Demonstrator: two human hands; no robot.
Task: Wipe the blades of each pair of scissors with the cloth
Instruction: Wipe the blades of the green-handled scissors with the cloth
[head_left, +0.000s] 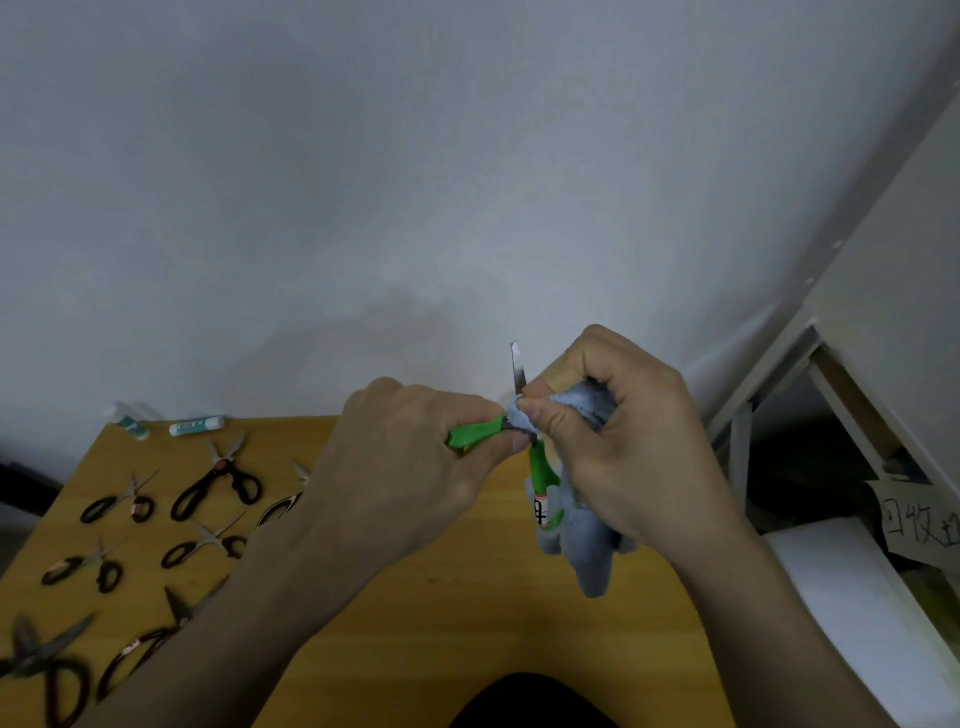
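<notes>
wooden table (467, 597) under a pale wall: left hand (410, 467) grips the green-handled scissors (540, 467) splayed, baring one blade; right hand (613, 436) pinches the blue cloth (587, 540) onto it (black-handled scissors (218, 488) wait far left).

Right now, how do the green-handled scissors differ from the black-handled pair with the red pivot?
The green-handled scissors are held up, the left hand gripping one handle while the right hand pinches the blue cloth at a blade; the black-handled scissors lie untouched on the wooden table. Both are open.
</notes>
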